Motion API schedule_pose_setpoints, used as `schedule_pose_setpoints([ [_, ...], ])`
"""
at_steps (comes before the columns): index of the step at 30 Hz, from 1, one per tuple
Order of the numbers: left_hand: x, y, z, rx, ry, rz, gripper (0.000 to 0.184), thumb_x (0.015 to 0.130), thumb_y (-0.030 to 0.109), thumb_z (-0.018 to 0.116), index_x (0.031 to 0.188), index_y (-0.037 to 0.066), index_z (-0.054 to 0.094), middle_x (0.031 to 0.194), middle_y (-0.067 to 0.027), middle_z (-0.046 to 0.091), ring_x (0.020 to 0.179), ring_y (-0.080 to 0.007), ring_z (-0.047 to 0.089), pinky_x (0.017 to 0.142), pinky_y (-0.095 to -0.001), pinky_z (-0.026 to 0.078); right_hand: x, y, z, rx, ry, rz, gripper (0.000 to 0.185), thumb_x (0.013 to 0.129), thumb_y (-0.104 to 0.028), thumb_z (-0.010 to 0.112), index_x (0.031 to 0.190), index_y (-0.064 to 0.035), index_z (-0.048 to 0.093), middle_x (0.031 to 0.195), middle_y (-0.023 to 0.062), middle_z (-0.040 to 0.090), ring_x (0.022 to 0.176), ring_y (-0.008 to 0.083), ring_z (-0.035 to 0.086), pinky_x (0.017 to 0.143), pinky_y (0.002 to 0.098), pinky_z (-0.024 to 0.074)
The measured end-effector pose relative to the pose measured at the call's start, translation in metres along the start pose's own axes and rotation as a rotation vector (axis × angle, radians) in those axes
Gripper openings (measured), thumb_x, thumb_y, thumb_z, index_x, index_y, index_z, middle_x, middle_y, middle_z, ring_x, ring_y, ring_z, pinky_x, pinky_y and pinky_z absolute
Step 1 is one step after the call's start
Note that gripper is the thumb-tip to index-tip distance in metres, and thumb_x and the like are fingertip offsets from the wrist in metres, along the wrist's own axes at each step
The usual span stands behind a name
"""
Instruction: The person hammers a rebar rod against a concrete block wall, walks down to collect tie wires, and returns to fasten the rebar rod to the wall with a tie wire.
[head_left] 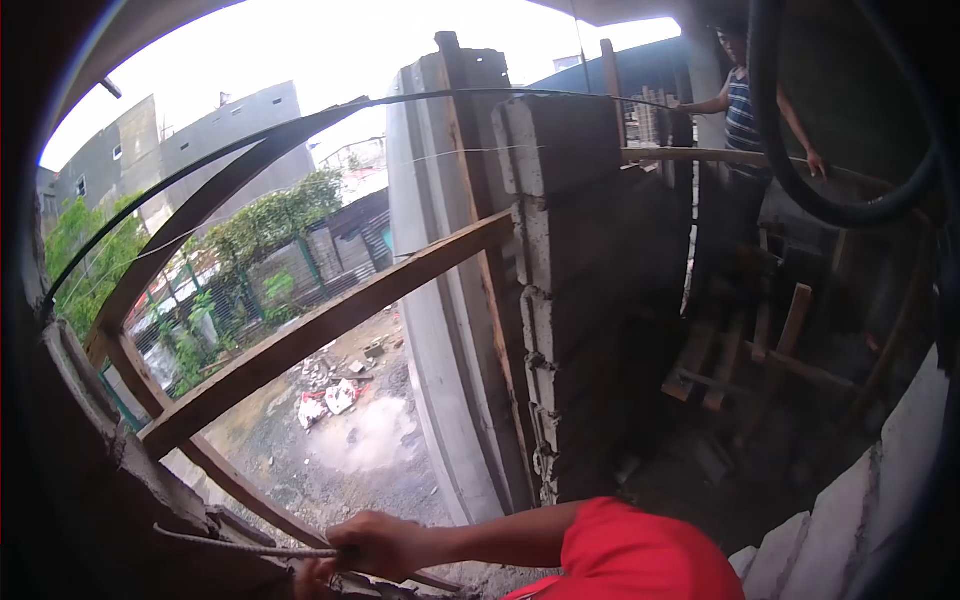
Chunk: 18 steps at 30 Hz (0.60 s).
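My right hand [383, 545], reaching in from a red sleeve [645, 550], is closed around a thin ribbed steel bar [245, 548]. The bar's free end points left, close to the rough edge of the block wall [165, 480]. Just below that grip, at the bottom edge of the view, some fingers of my left hand [315, 578] show, blurred and partly cut off. Whether they hold anything is hidden.
Wooden beams [330, 335] cross the opening on the left, beside a grey column [440, 300]. A long dark rod [300, 118] arches overhead toward a person in a striped top [742, 110]. A black hose [850, 212] hangs right; lumber [710, 365] lies below.
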<state>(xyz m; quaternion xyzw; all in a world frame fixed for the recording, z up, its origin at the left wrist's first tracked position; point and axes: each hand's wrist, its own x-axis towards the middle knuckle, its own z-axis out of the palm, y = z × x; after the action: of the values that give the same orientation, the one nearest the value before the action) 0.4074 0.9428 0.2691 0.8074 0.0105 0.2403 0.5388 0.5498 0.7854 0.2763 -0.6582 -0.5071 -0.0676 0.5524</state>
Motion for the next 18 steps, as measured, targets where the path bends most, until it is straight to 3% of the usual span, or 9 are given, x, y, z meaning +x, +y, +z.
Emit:
schedule_pose_setpoints([
  [3, -0.013, -0.02, 0.023, 0.063, 0.049, -0.106, 0.034, 0.11, 0.022, 0.048, 0.132, -0.002, 0.059, 0.106, -0.0122, 0.068, 0.09, -0.0259, 0.063, 0.087, -0.0395, 0.049, 0.001, -0.011, -0.002, 0.025, -0.019, 0.021, 0.041, 0.098, -0.031, 0.068, 0.079, -0.0007, 0.047, 0.064, 0.0187, 0.055, 0.061, 0.039, 0.06, 0.058, 0.0446, 0.0462],
  [7, -0.003, -0.016, 0.018, 0.192, 0.026, -0.09, 0.033, 0.109, 0.022, 0.051, 0.122, -0.004, 0.065, 0.101, -0.0175, 0.069, 0.087, -0.0306, 0.064, 0.083, -0.0413, 0.05, 0.0, -0.013, 0.006, -0.081, 0.048, 0.023, 0.034, 0.097, -0.027, 0.068, 0.082, -0.0015, 0.051, 0.069, 0.0202, 0.059, 0.064, 0.0404, 0.064, 0.059, 0.0452, 0.05],
  [9, 0.004, -0.015, 0.022, 0.347, 0.186, 0.248, 0.032, 0.108, 0.022, 0.05, 0.109, -0.004, 0.067, 0.093, -0.0216, 0.067, 0.082, -0.0357, 0.062, 0.077, -0.0438, 0.049, 0.003, -0.021, 0.002, -0.066, 0.039, 0.064, 0.026, 0.095, -0.025, 0.069, 0.087, -0.0026, 0.057, 0.072, 0.0208, 0.062, 0.067, 0.0414, 0.066, 0.06, 0.0458, 0.0518],
  [11, 0.007, -0.008, 0.007, 0.404, 0.026, 0.277, 0.03, 0.108, 0.023, 0.05, 0.107, -0.002, 0.066, 0.091, -0.0217, 0.066, 0.079, -0.0386, 0.059, 0.073, -0.0458, 0.046, 0.008, -0.012, 0.005, -0.144, -0.089, 0.129, 0.017, 0.091, -0.021, 0.07, 0.097, -0.0051, 0.066, 0.077, 0.0209, 0.066, 0.074, 0.0421, 0.069, 0.062, 0.0457, 0.0538],
  [12, 0.012, -0.018, 0.006, 0.482, 0.132, 0.461, 0.022, 0.104, 0.018, 0.058, 0.103, -0.002, 0.069, 0.085, -0.0166, 0.067, 0.07, -0.0293, 0.058, 0.066, -0.0425, 0.046, 0.009, -0.002, 0.007, -0.128, -0.122, 0.063, 0.017, 0.091, -0.019, 0.069, 0.101, -0.0061, 0.069, 0.079, 0.0208, 0.068, 0.075, 0.0411, 0.069, 0.063, 0.0447, 0.0542],
  [13, 0.02, -0.023, -0.003, 0.525, 0.076, 0.392, 0.021, 0.094, 0.013, 0.065, 0.113, 0.008, 0.072, 0.1, -0.0132, 0.074, 0.093, -0.0306, 0.071, 0.076, -0.0408, 0.053, 0.014, -0.005, 0.002, -0.133, -0.216, 0.08, 0.017, 0.092, -0.019, 0.068, 0.103, -0.0074, 0.072, 0.081, 0.0221, 0.068, 0.074, 0.0367, 0.071, 0.065, 0.0438, 0.055],
  [14, 0.019, -0.023, -0.005, 0.544, 0.126, 0.461, 0.011, 0.086, 0.011, 0.071, 0.096, 0.008, 0.073, 0.082, -0.0118, 0.067, 0.076, -0.033, 0.065, 0.069, -0.0461, 0.047, 0.018, -0.001, 0.001, -0.062, -0.327, 0.161, 0.017, 0.093, -0.02, 0.068, 0.103, -0.0074, 0.074, 0.08, 0.0212, 0.069, 0.075, 0.0329, 0.073, 0.066, 0.0402, 0.0555],
  [17, 0.014, -0.003, -0.027, 0.617, 0.088, 0.455, 0.008, 0.085, 0.016, 0.076, 0.09, 0.01, 0.072, 0.08, -0.0079, 0.069, 0.076, -0.0317, 0.064, 0.073, -0.0433, 0.047, 0.025, -0.01, 0.007, 0.283, -0.447, 0.434, 0.032, 0.099, -0.032, 0.068, 0.092, -0.0016, 0.074, 0.065, -0.0007, 0.062, 0.061, 0.007, 0.056, 0.054, 0.0289, 0.0434],
  [18, 0.012, -0.001, -0.031, 0.609, 0.122, 0.445, 0.009, 0.086, 0.017, 0.076, 0.089, 0.011, 0.071, 0.079, -0.008, 0.068, 0.076, -0.0322, 0.063, 0.072, -0.0436, 0.047, 0.029, -0.022, 0.008, 0.417, -0.462, 0.47, 0.032, 0.1, -0.033, 0.068, 0.091, -0.0022, 0.074, 0.065, -0.0028, 0.059, 0.06, 0.0054, 0.052, 0.052, 0.0264, 0.0394],
])
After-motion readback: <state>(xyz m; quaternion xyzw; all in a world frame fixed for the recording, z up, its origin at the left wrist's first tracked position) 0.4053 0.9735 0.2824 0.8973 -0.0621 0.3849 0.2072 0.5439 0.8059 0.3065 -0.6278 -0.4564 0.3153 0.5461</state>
